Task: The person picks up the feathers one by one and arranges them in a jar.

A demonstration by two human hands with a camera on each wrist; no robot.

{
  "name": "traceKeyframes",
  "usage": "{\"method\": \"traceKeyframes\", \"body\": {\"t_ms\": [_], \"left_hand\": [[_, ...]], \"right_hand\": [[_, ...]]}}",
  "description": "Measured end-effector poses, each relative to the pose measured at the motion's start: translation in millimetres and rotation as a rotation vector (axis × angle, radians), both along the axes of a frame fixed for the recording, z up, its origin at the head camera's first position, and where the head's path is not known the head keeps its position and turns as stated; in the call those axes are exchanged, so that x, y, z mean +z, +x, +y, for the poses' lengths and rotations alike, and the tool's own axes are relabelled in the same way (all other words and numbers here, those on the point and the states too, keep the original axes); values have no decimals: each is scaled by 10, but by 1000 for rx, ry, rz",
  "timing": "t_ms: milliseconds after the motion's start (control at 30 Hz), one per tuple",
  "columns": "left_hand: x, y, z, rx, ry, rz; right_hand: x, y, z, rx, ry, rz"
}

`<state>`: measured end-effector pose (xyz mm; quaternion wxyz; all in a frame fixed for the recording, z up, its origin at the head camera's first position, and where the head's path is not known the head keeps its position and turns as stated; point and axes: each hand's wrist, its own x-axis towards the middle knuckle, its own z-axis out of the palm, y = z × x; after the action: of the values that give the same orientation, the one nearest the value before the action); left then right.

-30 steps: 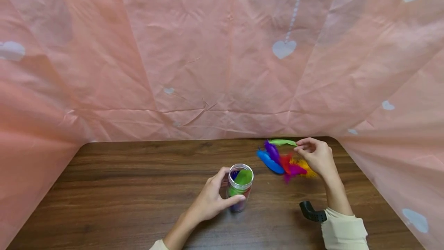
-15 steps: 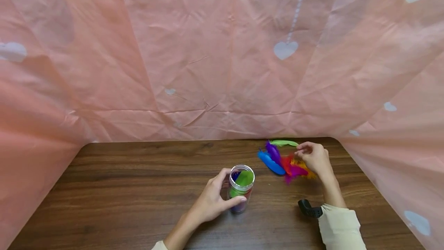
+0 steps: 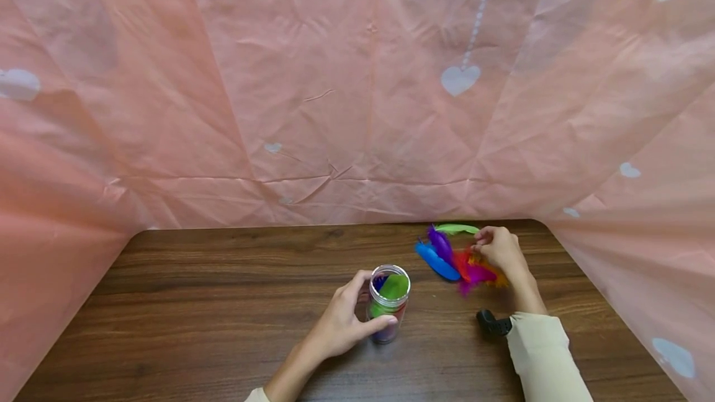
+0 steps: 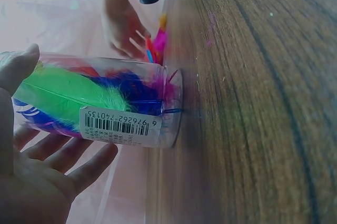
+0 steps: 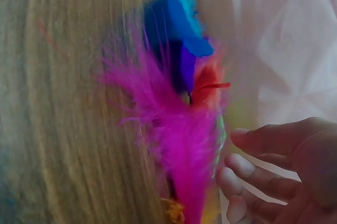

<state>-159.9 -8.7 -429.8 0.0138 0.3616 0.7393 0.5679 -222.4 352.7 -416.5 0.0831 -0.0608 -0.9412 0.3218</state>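
My left hand (image 3: 342, 321) grips a clear plastic jar (image 3: 386, 330) around its side, thumb in front and fingers behind. The jar stands upright, lidless, on the table, packed with feathers; a green feather (image 4: 68, 91) and a barcode label (image 4: 120, 126) show through its wall. Over at the right, my right hand (image 3: 501, 250) hovers by a small heap of feathers, its fingertips at the end of a light green feather (image 3: 457, 228). In the right wrist view the thumb and fingers stand apart beside a magenta feather (image 5: 181, 140).
A blue feather (image 3: 436, 262), a purple feather (image 3: 441, 245), a red feather (image 3: 461, 260) and an orange one (image 3: 499, 279) lie in the same heap on the brown wooden table (image 3: 223, 290). A pink cloth (image 3: 335, 110) with pale hearts hangs behind the table and at its sides.
My right hand has shifted slightly left and its wrist has turned, with the fingertips still around the green feather's end. The left hand and the jar stay as they were.
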Motion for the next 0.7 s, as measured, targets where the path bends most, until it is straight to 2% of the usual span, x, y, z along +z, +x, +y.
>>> {"method": "traceKeyframes", "body": {"t_ms": [367, 700], "left_hand": [[8, 0, -1, 6, -6, -10], [18, 1, 3, 3, -1, -21]], "right_hand": [[-39, -106, 9, 28, -30, -81], [-13, -180, -25, 25, 36, -156]]}}
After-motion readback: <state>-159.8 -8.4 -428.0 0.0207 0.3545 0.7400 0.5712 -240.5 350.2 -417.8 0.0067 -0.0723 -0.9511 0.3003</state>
